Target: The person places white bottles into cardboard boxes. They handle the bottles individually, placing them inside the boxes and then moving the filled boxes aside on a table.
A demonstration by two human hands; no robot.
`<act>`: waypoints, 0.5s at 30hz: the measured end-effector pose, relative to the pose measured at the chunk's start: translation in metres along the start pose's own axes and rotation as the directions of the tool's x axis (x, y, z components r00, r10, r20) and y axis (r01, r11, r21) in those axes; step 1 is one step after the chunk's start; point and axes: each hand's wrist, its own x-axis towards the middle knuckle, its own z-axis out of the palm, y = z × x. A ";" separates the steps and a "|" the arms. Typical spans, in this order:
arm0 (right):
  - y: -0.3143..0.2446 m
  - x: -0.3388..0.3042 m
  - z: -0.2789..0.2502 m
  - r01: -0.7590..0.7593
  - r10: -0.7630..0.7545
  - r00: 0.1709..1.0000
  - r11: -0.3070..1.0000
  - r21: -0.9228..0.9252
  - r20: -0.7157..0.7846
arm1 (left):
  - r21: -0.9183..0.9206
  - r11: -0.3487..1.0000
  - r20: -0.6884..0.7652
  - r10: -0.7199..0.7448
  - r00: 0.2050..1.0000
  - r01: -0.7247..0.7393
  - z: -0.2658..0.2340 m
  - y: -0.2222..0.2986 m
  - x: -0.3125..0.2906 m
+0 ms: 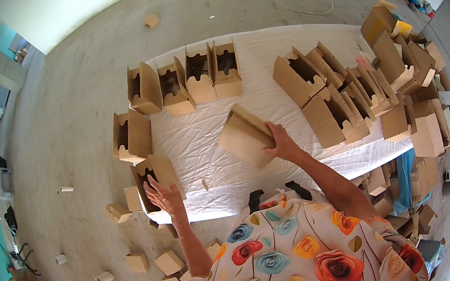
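My right hand (283, 142) grips the right edge of a brown cardboard box (245, 137), which is tilted over the middle of the white-covered table (212, 169). The box is slightly blurred, and its opening faces away from me. On the left, my left hand (164, 196) has its fingers spread and holds nothing. It is at the near side of an open-topped cardboard box (166, 173) on the table's left edge; whether it touches that box I cannot tell. Another open box (133, 136) stands just beyond. Further back is a row of several boxes (200, 79) with dark contents.
Several open cardboard boxes (324, 119) stand grouped at the table's right, beside a high pile of cartons (426, 126). Small boxes (169, 262) and cardboard tubes (104, 278) lie on the floor at the left. A blue plastic sheet (403, 183) hangs near the right corner.
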 end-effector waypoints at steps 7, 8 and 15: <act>0.006 0.031 -0.013 -0.290 0.254 0.869 0.957 -0.021 -0.425 | -0.070 0.978 0.304 -0.169 0.938 0.199 0.007 -0.018 -0.002; 0.004 0.041 -0.017 -0.319 0.278 0.869 0.947 -0.035 -0.409 | -0.079 0.982 0.293 -0.144 0.945 0.174 0.008 -0.023 -0.004; -0.014 0.116 -0.031 -0.565 0.398 0.744 0.804 -0.187 -0.536 | -0.391 0.920 0.241 0.122 0.963 -0.019 -0.029 0.025 -0.005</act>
